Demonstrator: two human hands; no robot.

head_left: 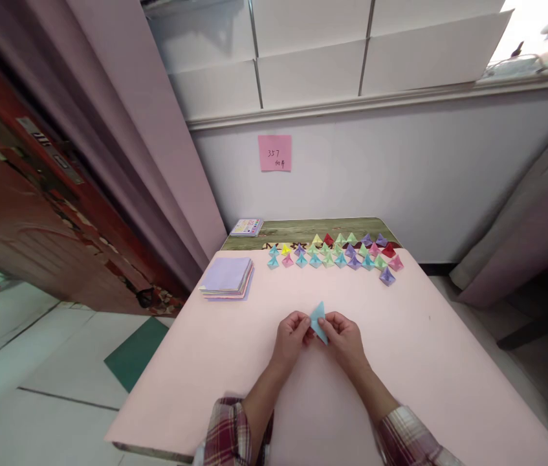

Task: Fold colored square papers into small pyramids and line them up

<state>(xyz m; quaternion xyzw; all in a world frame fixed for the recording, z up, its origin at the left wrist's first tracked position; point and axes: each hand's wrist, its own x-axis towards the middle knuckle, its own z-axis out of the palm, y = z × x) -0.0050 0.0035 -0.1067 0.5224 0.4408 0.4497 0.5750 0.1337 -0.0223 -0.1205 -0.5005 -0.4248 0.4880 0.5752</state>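
A light blue piece of folded paper (319, 327) is held between my two hands above the pink-covered table (235, 362). My left hand (293, 336) pinches its left corner between thumb and fingers. From the other side, my right hand (344, 333) grips it with the thumb pressed on its face. The paper is pointed at top and bottom, and the fingers behind it are mostly hidden. Beyond my hands stand several rows of small folded paper pieces in many colours, among them a purple folded piece (387, 276) at the near right end.
A stack of coloured paper sheets (228, 275) lies on the table's left side. Behind it, a printed packet (247, 227) sits at the back left corner. A pink note (275, 153) is stuck to the wall. Curtains (157, 129) hang at the left.
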